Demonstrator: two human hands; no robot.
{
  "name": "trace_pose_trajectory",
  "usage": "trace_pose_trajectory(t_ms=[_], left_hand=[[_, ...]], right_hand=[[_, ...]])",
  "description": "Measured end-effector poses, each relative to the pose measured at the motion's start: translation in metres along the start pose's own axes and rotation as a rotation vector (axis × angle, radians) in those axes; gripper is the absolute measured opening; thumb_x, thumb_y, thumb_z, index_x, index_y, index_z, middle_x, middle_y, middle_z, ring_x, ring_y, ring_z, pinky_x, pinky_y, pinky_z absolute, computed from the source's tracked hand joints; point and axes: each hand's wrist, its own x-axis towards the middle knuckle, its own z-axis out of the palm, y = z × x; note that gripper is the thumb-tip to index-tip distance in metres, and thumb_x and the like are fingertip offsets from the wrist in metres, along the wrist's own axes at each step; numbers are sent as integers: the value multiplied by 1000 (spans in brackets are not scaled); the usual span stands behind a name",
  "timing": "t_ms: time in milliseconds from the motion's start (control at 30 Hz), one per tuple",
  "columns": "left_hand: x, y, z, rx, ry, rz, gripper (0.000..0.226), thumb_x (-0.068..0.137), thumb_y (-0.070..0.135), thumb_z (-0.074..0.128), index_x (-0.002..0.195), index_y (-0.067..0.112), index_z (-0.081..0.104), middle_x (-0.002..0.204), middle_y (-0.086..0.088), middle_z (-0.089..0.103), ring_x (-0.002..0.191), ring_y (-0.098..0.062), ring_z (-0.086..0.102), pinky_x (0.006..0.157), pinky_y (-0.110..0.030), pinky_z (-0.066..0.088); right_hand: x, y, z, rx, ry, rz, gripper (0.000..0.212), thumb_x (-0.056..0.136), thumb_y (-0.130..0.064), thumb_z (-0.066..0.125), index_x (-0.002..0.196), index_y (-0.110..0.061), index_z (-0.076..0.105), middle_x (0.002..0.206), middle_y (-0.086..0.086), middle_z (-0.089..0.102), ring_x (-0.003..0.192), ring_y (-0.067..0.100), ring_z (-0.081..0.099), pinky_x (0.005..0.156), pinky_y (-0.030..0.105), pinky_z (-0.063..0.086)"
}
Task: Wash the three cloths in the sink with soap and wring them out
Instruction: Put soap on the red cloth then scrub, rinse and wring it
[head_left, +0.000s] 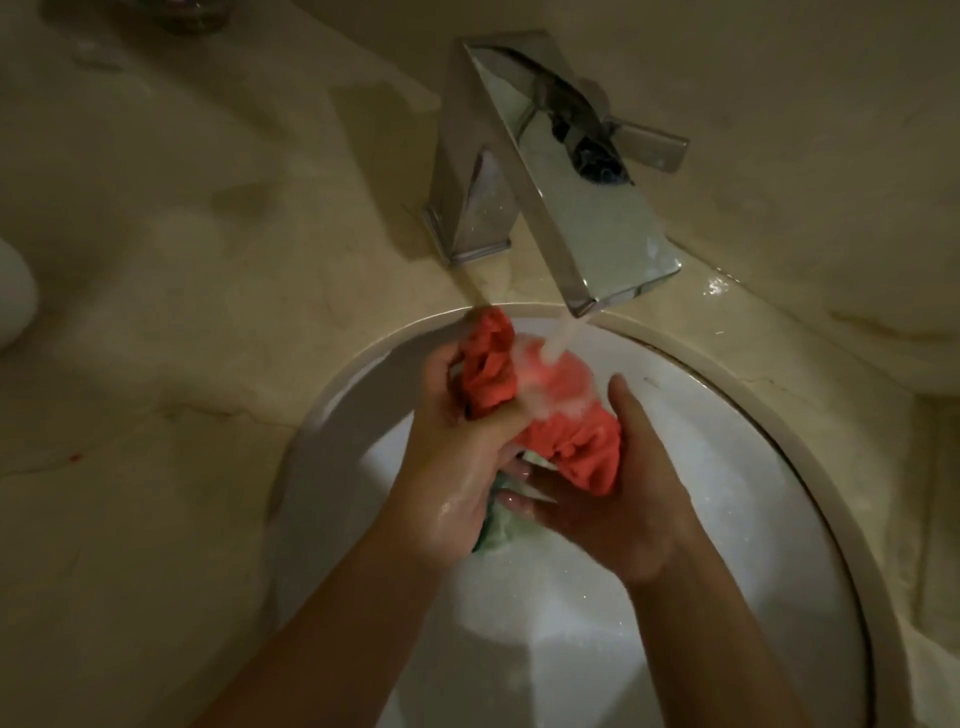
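A bunched red cloth (524, 400) is held over the white round sink (737, 467), under water running from the chrome faucet (571, 202). My left hand (462, 457) is closed around the cloth's left part, with folds sticking up above the fist. My right hand (618, 488) cups the cloth's right and lower part from beneath, fingers curled under it. A pale green cloth (498, 530) peeks out below both hands, mostly hidden. Both hands look wet and soapy. No third cloth shows.
A beige marble counter (182, 312) surrounds the basin. The faucet's lever handle (654, 145) points right. A white rounded object (15, 296) sits at the far left edge. A folded pale towel (940, 509) lies at the right edge.
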Motion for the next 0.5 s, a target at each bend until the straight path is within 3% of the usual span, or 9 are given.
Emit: trace_pose_trajectory(t_ms=[67, 167, 267, 333, 400, 500], left_hand=[[4, -3, 0, 106, -7, 32, 56, 73, -3, 72, 115, 32, 58, 102, 0, 73, 89, -19, 72, 73, -36, 57], [7, 2, -3, 238, 55, 100, 53, 80, -13, 60, 117, 25, 62, 106, 0, 72, 94, -15, 71, 77, -31, 57], [7, 4, -5, 141, 38, 108, 58, 79, -13, 59, 117, 30, 61, 107, 5, 72, 97, -14, 71, 76, -31, 56], [7, 4, -9, 82, 9, 74, 66, 75, -14, 63, 120, 34, 58, 103, 11, 73, 95, -12, 71, 74, -30, 57], [5, 3, -12, 146, -31, 17, 69, 66, -1, 74, 125, 31, 57, 108, 7, 72, 98, -15, 71, 81, -34, 56], [0, 4, -9, 301, -53, -41, 65, 57, 28, 90, 115, 20, 64, 106, -1, 74, 95, -18, 72, 84, -36, 55]], right_hand=[[-2, 1, -2, 18, 1, -90, 43, 92, -42, 50, 117, -11, 67, 107, 13, 72, 96, 25, 68, 76, 38, 54], [0, -2, 5, -112, 215, -433, 17, 94, -15, 55, 106, -13, 67, 98, 10, 73, 82, 22, 72, 59, 28, 56], [7, 1, 8, -243, 393, -710, 13, 94, -6, 55, 101, -14, 63, 99, 6, 71, 83, 23, 72, 57, 36, 59], [11, 5, 8, -382, 509, -900, 16, 91, -6, 59, 98, -19, 64, 99, -2, 70, 91, 21, 70, 70, 48, 60], [14, 6, 10, -353, 526, -953, 14, 91, -6, 61, 96, -19, 66, 94, -9, 71, 91, 15, 70, 77, 45, 59], [19, 0, 15, -358, 513, -903, 22, 97, -11, 54, 88, -28, 66, 80, -15, 70, 77, 4, 68, 69, 26, 56]])
